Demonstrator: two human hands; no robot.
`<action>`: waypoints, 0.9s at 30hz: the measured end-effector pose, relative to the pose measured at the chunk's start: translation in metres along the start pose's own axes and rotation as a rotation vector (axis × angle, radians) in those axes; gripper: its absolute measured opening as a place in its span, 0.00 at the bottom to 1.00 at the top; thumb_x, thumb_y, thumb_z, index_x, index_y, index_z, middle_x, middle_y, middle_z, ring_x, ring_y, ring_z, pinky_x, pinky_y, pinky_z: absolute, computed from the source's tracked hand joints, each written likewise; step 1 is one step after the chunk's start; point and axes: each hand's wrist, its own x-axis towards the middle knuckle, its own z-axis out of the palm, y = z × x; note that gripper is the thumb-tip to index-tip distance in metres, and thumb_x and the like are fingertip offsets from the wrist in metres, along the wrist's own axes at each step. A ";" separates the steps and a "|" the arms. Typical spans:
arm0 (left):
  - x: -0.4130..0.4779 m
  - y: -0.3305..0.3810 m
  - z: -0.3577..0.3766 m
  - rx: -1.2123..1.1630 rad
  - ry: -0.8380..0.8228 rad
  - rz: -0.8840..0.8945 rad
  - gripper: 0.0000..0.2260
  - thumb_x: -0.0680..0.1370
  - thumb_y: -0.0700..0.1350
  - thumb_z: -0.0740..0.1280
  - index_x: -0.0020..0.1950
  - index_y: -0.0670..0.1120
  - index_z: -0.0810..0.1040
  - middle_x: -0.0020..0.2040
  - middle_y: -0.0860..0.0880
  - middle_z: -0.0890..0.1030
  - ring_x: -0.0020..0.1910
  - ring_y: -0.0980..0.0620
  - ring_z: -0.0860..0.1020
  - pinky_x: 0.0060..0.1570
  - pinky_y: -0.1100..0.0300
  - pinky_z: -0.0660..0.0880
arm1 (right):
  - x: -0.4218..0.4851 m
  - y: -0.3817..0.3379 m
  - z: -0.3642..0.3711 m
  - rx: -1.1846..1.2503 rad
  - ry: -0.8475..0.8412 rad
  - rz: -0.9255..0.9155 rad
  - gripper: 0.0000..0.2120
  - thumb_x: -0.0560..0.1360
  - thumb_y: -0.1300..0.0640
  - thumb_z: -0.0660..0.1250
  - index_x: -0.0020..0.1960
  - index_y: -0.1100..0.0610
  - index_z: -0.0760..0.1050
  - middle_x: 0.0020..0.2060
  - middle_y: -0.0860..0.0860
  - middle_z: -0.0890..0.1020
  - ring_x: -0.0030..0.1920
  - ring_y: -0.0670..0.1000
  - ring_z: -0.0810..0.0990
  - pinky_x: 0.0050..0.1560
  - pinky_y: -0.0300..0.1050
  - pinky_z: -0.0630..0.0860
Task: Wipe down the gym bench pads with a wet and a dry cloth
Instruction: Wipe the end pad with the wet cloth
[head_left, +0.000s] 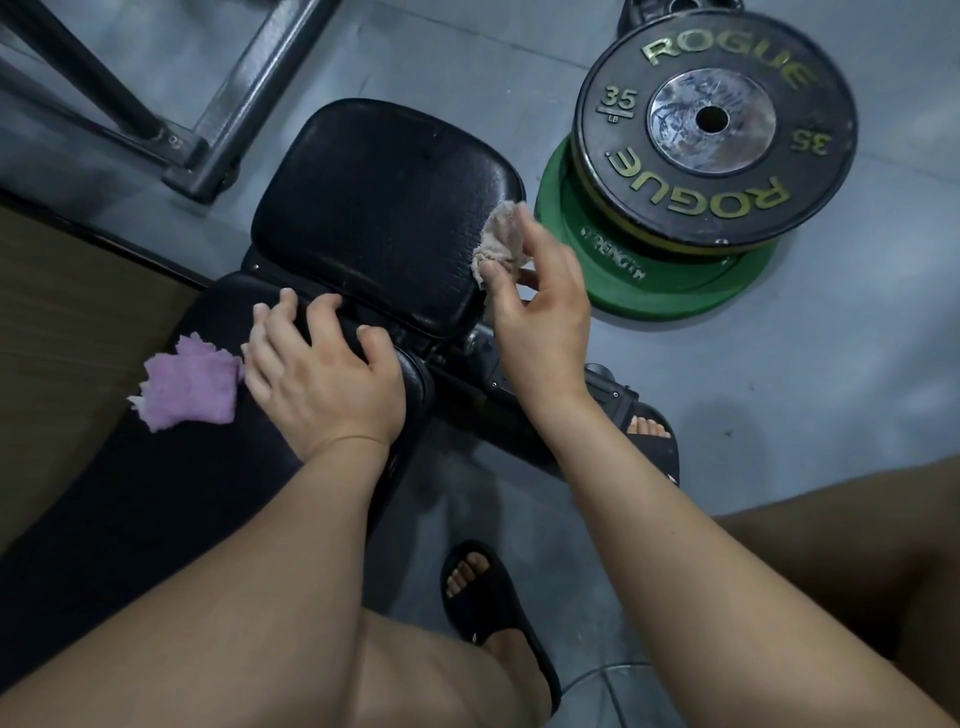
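Note:
A black seat pad (374, 208) of the gym bench lies ahead of me, and the longer black back pad (156, 467) runs toward the lower left. My right hand (540, 322) pinches a crumpled beige cloth (498, 244) against the right edge of the seat pad. My left hand (322, 374) rests with spread fingers on the end of the back pad, close to the gap between the two pads. A purple cloth (187, 384) lies loose on the back pad, just left of that hand.
A black 35 lb plate (711, 130) sits on a green plate (649, 275) on the grey floor, right of the seat pad. A dark steel frame (208, 130) stands at the upper left. My feet in black sandals (498, 613) are beside the bench.

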 end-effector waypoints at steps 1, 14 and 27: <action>0.000 0.000 0.000 0.002 -0.002 0.000 0.20 0.77 0.53 0.59 0.66 0.51 0.76 0.74 0.45 0.69 0.78 0.41 0.61 0.74 0.38 0.58 | 0.001 0.000 0.002 -0.013 0.002 -0.011 0.20 0.78 0.59 0.72 0.69 0.52 0.78 0.55 0.50 0.78 0.56 0.45 0.79 0.62 0.42 0.77; 0.000 0.003 -0.004 -0.018 -0.025 -0.006 0.20 0.77 0.53 0.58 0.66 0.51 0.75 0.75 0.44 0.68 0.78 0.41 0.60 0.75 0.37 0.57 | 0.056 -0.025 0.013 0.159 0.125 0.313 0.13 0.83 0.52 0.65 0.64 0.51 0.82 0.54 0.33 0.82 0.52 0.34 0.82 0.53 0.26 0.72; 0.001 0.002 -0.005 -0.031 -0.061 -0.025 0.20 0.77 0.54 0.58 0.68 0.52 0.74 0.77 0.45 0.66 0.80 0.42 0.57 0.77 0.39 0.53 | 0.089 -0.037 0.006 0.136 -0.160 0.257 0.15 0.80 0.47 0.70 0.62 0.52 0.84 0.56 0.40 0.86 0.60 0.34 0.80 0.67 0.37 0.74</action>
